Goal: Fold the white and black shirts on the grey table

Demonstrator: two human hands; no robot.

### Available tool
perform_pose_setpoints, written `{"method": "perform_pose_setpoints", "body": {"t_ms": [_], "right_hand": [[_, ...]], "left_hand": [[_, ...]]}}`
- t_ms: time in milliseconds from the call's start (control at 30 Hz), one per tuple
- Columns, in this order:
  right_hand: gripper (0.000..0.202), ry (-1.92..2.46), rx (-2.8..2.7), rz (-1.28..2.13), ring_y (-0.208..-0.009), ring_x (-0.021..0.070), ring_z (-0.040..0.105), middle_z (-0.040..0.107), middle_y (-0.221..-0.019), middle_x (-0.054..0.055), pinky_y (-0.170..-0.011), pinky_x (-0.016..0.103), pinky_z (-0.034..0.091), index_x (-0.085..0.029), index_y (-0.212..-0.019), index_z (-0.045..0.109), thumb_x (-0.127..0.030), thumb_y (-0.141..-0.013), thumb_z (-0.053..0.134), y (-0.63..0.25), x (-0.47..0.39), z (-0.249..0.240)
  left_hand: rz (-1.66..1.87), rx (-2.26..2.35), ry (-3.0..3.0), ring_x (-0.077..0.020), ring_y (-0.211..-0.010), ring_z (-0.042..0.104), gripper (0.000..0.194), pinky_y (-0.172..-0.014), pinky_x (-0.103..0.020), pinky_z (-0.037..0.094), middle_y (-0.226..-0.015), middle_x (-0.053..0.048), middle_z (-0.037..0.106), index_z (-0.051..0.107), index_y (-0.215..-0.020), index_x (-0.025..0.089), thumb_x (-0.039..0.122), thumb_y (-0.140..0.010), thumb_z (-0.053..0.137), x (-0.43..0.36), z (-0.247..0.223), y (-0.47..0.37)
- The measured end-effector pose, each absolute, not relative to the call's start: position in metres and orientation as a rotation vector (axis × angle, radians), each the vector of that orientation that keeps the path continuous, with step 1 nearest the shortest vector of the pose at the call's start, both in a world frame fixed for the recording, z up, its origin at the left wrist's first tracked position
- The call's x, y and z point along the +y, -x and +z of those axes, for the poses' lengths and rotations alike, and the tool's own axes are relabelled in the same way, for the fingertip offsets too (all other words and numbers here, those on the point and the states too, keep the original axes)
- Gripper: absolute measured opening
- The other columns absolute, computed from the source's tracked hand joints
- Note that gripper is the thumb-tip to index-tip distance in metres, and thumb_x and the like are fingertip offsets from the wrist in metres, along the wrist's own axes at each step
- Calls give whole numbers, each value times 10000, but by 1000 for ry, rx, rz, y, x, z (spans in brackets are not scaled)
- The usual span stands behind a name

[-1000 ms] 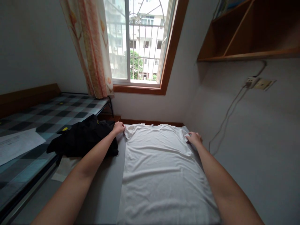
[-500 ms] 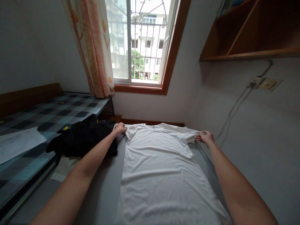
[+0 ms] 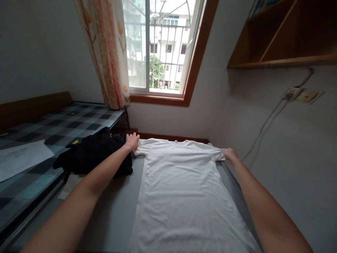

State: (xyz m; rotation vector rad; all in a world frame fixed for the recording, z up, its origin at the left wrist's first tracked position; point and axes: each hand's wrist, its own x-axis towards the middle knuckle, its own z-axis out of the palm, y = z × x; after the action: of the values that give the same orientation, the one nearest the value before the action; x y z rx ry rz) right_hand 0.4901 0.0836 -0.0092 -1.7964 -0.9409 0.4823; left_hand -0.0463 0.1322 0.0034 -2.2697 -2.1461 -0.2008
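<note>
At far left, a bed with a blue, grey and black checked mattress [image 3: 86,117] bears a sheet of paper [image 3: 23,158]. Beside it is a grey tabletop [image 3: 118,211]. A crumpled black garment [image 3: 92,151] lies along the tabletop's left edge, overlapping the bed, with a pale flat item [image 3: 70,186] partly visible beneath it. A flowered curtain [image 3: 105,52] hangs behind.

Next comes the person's left hand [image 3: 132,141], near the tabletop's far left corner, its fingers bent at the end of a sleeve; whether they pinch or only press the cloth cannot be told.

In the middle, a white T-shirt [image 3: 181,182] lies spread and lightly wrinkled on the tabletop, collar by the far edge, sleeves drawn out sideways (its lower end runs out of view). A barred window [image 3: 168,52] is above.

The right hand [image 3: 229,155] is at the other sleeve's end, near the far right corner; it is blurred, so its grip cannot be told. At far right, a cord [image 3: 259,140] hangs from a wall socket [image 3: 293,93] below a wooden shelf [image 3: 276,62].
</note>
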Motion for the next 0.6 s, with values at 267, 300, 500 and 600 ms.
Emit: {"method": "perform_pose_setpoints", "body": {"t_ms": [267,300,500,600], "right_hand": [[665,2289,-1906,141,-1436,330,166,186,-1579,130,-1127,475,200,-223,-1496,302,-546,-920,373,-356,55,-49],[672,2280,-1975,164,-1440,341,140,165,-1588,113,-1130,497,167,-253,-1506,276,-586,-924,320,-343,52,-55],[685,2366,-2060,198,-1454,327,64,113,-1606,59,-1134,529,65,-339,-1519,187,-661,-914,186,-333,65,-69],[680,2369,-2072,180,-1458,304,64,115,-1606,50,-1139,513,66,-340,-1519,185,-656,-917,183,-343,80,-64]], "left_hand": [[-198,-1888,2567,-366,-1307,389,599,-1033,-498,309,-1394,-149,484,482,-1353,243,600,-880,391,90,-42,-34],[-182,-1917,2568,-408,-1343,328,666,-1048,-553,268,-1456,-153,417,441,-1393,262,657,-862,366,86,-48,-42],[-166,-2026,2512,-476,-1409,129,776,-1066,-671,81,-1574,-126,219,322,-1471,320,750,-828,259,91,-62,-56],[-220,-2006,2490,-419,-1421,162,701,-1100,-611,78,-1566,-103,253,354,-1454,337,702,-865,247,104,-61,-57]]}}
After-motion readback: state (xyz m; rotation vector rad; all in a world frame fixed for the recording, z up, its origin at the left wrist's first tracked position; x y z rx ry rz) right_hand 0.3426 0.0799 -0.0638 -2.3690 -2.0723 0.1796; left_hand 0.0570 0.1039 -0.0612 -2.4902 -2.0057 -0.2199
